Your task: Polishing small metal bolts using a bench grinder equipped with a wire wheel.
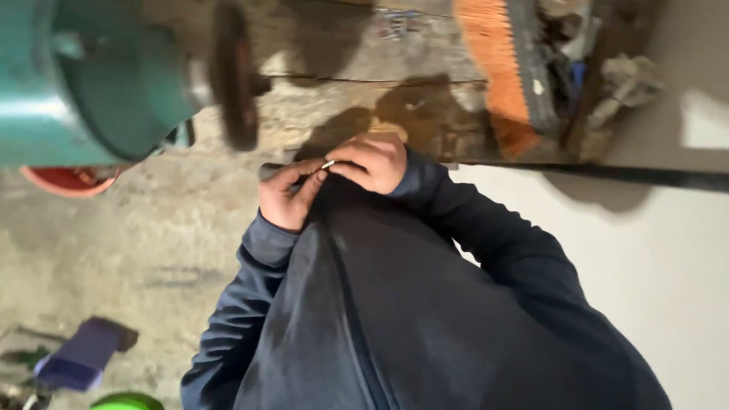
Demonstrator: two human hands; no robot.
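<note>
My left hand [287, 196] and my right hand [373, 161] meet close in front of my chest, above my dark blue zip jacket [395, 304]. Between their fingertips they pinch a small, thin, shiny metal piece [328, 164]. A dark end pokes out beside my left thumb; what it is I cannot tell. Both hands are curled tight around the piece. A teal bench grinder [83, 76] with a dark round wheel [234, 72] stands to the upper left of the hands.
A worn wooden bench top [357, 68] runs behind the hands, with an orange-bristled brush [501, 68] and rags [626, 83] at its right. An orange basin [68, 181] sits under the grinder. A purple object [80, 355] and a green one [125, 401] lie on the concrete floor.
</note>
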